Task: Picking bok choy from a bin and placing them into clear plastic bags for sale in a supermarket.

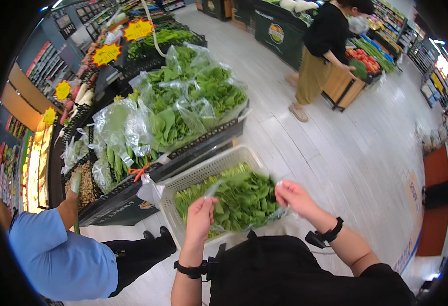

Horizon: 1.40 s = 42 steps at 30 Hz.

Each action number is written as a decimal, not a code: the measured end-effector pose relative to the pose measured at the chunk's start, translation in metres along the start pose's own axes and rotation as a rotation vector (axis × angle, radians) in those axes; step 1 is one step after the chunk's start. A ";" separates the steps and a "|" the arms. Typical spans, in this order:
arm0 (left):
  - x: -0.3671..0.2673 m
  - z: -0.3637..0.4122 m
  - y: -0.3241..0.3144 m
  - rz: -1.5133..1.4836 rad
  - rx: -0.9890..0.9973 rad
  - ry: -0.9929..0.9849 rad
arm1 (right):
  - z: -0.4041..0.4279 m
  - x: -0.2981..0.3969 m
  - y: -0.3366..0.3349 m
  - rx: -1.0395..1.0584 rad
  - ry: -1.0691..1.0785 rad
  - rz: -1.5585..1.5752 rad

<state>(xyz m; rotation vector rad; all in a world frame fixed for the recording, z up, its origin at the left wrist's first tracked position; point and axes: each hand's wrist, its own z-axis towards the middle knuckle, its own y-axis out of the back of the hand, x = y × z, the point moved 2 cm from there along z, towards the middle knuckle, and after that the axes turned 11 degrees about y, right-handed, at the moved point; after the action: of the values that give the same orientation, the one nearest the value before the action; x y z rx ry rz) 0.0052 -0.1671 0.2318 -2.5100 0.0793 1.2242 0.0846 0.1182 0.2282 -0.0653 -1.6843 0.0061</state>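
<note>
My left hand (200,216) pinches a strip of clear plastic film (213,188) between thumb and fingers. Farther right, my right hand (294,197) grips another edge of clear plastic at the far side of a bunch of leafy greens (247,195). The greens lie between my hands, with the film along their near edge; whether it is a bag or a sheet, I cannot tell. Beneath them stands a white perforated plastic crate (204,165), which holds more greens. A wristband with a small black device sits on each of my wrists.
Left of the crate, a black display stand (208,141) bears plastic-wrapped leafy greens (197,88) and bagged green vegetables (122,158). A person in a blue shirt (67,256) stands close on my left, holding a long vegetable (76,185). Another person (323,49) stands by a tomato display (363,61).
</note>
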 end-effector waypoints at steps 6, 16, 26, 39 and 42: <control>0.022 -0.015 -0.090 -0.002 -0.093 -0.006 | 0.002 0.030 0.073 0.094 -0.106 0.317; 0.066 0.056 -0.240 -0.184 -0.299 0.079 | 0.003 -0.004 0.252 0.172 -0.241 0.236; -0.014 0.112 -0.306 -0.090 -0.199 -0.115 | 0.068 0.075 0.337 0.073 0.087 0.519; -0.274 0.185 -0.304 -0.211 0.086 -0.373 | 0.292 0.258 0.369 0.334 0.168 0.394; -0.367 0.200 -0.279 -0.042 -0.011 -0.495 | 0.377 0.310 0.351 0.500 0.259 0.411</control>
<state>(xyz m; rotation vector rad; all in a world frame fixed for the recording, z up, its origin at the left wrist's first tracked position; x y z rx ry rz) -0.3198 0.1246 0.4810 -2.1306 -0.1020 1.7854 -0.3108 0.4965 0.4779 -0.0322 -1.3458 0.6956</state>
